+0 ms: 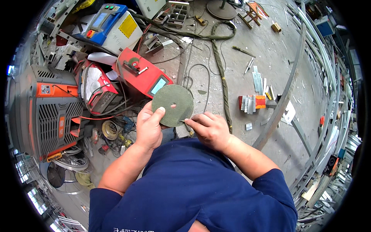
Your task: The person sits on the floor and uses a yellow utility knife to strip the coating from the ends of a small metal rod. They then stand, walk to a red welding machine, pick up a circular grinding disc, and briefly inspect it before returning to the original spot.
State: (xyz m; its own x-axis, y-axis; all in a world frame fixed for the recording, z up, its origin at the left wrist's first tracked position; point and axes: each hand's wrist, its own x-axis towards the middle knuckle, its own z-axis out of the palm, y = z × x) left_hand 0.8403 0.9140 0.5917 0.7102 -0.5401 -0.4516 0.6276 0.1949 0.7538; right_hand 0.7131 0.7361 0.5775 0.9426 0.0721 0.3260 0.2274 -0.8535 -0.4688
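Observation:
A round, grey-green abrasive disc with a small centre hole is gripped at its left edge by my left hand, the thumb lying on its face. My right hand is beside the disc's lower right edge. Its fingertips pinch a thin, pointed metal pin, whose tip lies over the disc's face near the rim; whether it touches cannot be made out. The rest of the pin is hidden by the fingers.
Left of me are a red machine box, a grey and orange machine and tangled cables. A thick sheathed cable crosses the floor ahead. Right are a stack of metal pieces, a long metal bar and scattered offcuts.

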